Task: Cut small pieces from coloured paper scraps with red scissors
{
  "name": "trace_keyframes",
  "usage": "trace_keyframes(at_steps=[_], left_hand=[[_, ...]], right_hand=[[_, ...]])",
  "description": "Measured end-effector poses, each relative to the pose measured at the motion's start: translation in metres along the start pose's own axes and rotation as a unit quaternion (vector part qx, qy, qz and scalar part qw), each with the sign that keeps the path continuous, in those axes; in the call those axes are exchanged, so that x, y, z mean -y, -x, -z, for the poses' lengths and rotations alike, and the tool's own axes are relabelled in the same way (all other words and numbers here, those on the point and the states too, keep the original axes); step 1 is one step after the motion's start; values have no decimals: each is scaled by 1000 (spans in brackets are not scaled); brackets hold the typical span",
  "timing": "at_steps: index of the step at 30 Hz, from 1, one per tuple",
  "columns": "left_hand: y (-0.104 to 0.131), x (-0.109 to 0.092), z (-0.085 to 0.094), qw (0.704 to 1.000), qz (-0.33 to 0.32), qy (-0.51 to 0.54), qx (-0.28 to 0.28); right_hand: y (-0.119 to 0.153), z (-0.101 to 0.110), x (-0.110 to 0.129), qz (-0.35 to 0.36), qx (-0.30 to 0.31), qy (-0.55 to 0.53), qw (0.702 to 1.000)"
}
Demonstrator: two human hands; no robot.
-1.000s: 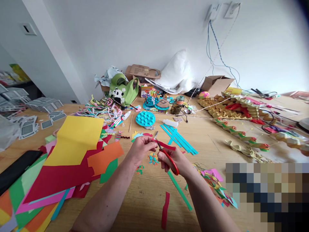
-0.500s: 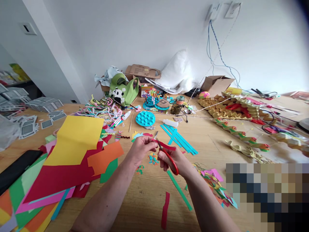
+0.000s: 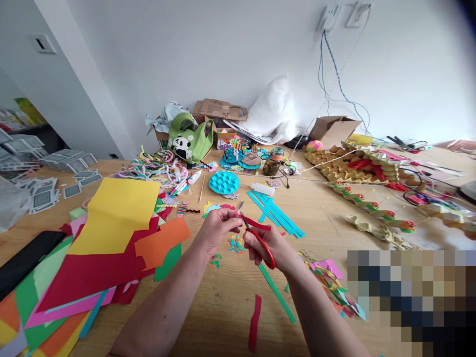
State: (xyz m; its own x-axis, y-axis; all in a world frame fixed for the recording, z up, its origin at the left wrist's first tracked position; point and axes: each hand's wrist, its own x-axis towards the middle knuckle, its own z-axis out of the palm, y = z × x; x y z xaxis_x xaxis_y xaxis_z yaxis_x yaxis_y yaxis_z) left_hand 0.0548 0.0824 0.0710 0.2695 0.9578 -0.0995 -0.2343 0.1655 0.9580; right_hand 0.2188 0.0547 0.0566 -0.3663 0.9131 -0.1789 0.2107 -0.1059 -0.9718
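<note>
My left hand (image 3: 220, 228) pinches one end of a narrow red paper strip (image 3: 258, 224). Red-handled scissors (image 3: 265, 248) are in my right hand (image 3: 268, 244), their blades slightly apart around the strip near my left fingertips. The strip runs back over my right hand. Below the hands on the wooden table lies a small pile of blue, orange and yellow paper bits (image 3: 235, 244), with green bits (image 3: 215, 261) beside it. A green strip (image 3: 278, 296) and another red strip (image 3: 255, 323) lie nearer to me.
Coloured paper sheets (image 3: 119, 213) cover the left side. Ahead are a turquoise plate (image 3: 223, 183), blue strips (image 3: 275, 214), a glue bottle (image 3: 263, 189) and a jar (image 3: 273, 161). Egg cartons (image 3: 357, 163) and paper scraps (image 3: 334, 282) lie to the right.
The fingers of my right hand and the scissors have shifted very slightly. My left hand keeps its place on the strip.
</note>
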Motion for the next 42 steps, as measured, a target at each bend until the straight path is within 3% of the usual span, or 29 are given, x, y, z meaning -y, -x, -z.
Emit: trace_keyframes(at_steps=[19, 42], left_hand=[[0, -1, 4, 999, 10, -1, 47], [-2, 1, 1, 997, 10, 62, -33]], right_hand=[[4, 5, 9, -8, 26, 35, 999], [0, 0, 3, -5, 10, 0, 1000]])
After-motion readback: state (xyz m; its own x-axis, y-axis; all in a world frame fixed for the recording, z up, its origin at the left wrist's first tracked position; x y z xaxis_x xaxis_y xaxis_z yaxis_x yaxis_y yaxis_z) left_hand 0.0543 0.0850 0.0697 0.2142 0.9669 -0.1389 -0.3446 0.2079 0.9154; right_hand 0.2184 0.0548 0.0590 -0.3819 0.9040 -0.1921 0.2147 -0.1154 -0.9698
